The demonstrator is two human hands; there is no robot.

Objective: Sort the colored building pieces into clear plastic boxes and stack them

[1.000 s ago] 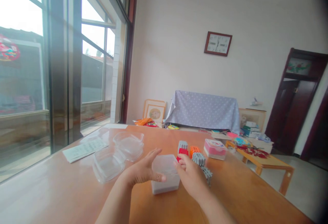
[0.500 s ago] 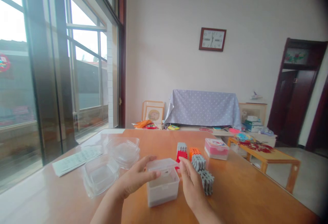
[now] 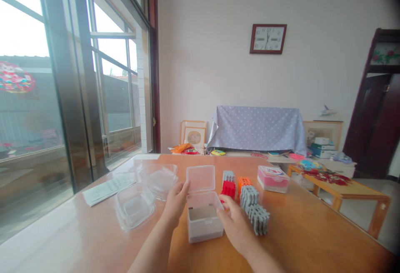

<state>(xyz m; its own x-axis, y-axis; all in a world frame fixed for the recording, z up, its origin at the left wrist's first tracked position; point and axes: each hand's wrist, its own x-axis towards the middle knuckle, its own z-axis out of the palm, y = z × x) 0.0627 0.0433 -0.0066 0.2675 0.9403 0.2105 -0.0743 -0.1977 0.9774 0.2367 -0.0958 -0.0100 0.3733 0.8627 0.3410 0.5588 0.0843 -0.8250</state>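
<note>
left hand (image 3: 175, 201): grasping plastic box (image 3: 204, 226) at its left side, fingertips on raised lid (image 3: 200, 178) | right hand (image 3: 233, 223): gripping box's right wall | box: between both hands | grey blocks (image 3: 258, 219): just right of right hand

Nothing legible: wall clock (image 3: 268, 38) dial and paper sheet (image 3: 108, 183) print too small.

Bare L grip (image 3: 176, 201), R grip (image 3: 233, 224); forearms bare, sleeveless.

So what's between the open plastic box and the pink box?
Head view: red block stack, orange block stack, grey block stacks, beside the open plastic box.
</note>
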